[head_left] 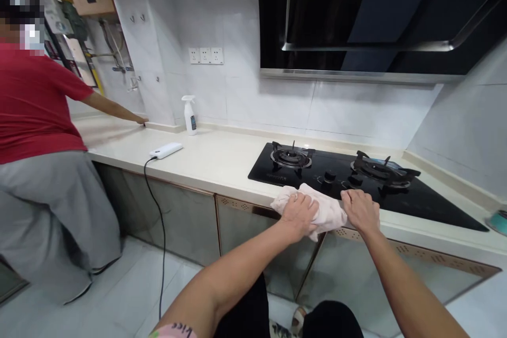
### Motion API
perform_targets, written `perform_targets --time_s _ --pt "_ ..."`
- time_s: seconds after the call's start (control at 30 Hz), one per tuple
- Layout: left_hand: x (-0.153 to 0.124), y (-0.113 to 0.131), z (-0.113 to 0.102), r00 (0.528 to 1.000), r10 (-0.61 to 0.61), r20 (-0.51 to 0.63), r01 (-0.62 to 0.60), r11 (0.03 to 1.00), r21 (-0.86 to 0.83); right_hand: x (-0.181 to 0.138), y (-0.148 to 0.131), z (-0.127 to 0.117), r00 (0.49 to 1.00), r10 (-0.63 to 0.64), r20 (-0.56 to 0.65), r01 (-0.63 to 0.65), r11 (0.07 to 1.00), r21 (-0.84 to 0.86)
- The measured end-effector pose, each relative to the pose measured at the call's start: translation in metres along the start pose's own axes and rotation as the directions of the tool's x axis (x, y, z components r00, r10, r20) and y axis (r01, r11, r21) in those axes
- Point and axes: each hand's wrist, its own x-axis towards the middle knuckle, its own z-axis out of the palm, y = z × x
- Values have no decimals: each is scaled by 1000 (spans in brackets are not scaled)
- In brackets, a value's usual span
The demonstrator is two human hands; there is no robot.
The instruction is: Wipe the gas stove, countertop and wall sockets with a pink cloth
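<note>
- left hand (297, 215) spread flat, pressing a crumpled pink cloth (330, 215) at the front edge of the black gas hob (435, 208)
- right hand (359, 211) open too, against the cloth's end
- burner grates (292, 157) still on the hob

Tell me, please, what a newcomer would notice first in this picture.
The left hand and right hand press a pale pink cloth on the counter edge before the black gas hob. A black range hood hangs above it. At far left, a person in a red shirt reaches along the counter.
</note>
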Motion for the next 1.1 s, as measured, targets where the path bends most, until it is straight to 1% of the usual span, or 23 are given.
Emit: perform_targets --time_s 0.03,0.1,0.2,0.27,0.33,0.4,0.47,0.5,0.57,0.6,0.67,0.7,0.77,0.83,0.9,1.0,1.1 --pt "-8 -13 -2 1000 -4 26 4 1000 -5 0 1 0 1000 2 1 -2 1000 5" --pt "-28 -45 -8 995 -54 86 54 999 2 -1 1 -1 1000 4 4 -4 1000 18" --pt "-69 -107 -22 972 -179 149 174 984 48 -2 1 -2 1000 3 11 -3 999 32" --pt "-99 -154 -34 933 -309 182 294 950 104 -2 1 -2 1000 5 8 -6 999 37" --pt "-126 -200 -48 893 -404 200 379 913 155 -2 0 -1 1000 13 0 -13 999 42" --pt "-146 -241 -61 842 -494 215 455 866 206 -2 -1 -1 1000 22 -6 -22 999 46" --pt "-159 -271 -72 789 -567 238 515 821 248 -2 -3 -1 999 32 -6 -32 998 48" --pt "-162 -281 -76 765 -593 250 536 802 264 -2 -4 -2 999 39 -3 -39 998 50" --pt "-166 -291 -80 731 -630 262 563 774 290 -2 -7 -3 999 49 2 -49 997 55" --pt "-166 -290 -80 721 -642 260 572 763 301 -2 -8 -5 999 54 1 -54 997 58" --pt "-162 -281 -79 716 -654 245 578 752 317 -2 -12 -7 998 57 -8 -56 996 65" --pt "-159 -272 -78 721 -652 236 575 753 322 -2 -13 -8 998 57 -13 -56 996 68" --pt "-148 -248 -73 746 -625 230 549 773 318 -2 -15 -9 998 62 -19 -60 995 74" --pt "-131 -215 -66 786 -571 237 500 813 300 -2 -15 -9 998 66 -19 -65 995 81" --pt "-108 -177 -55 828 -505 243 441 855 273 -2 -15 -9 998 68 -15 -66 993 93" --pt "-66 -114 -36 878 -418 233 368 902 227 -2 -15 -8 998 61 -5 -60 991 117" --pt "-24 -53 -20 931 -301 208 271 949 159 -2 -14 -8 998 55 8 -56 983 175"
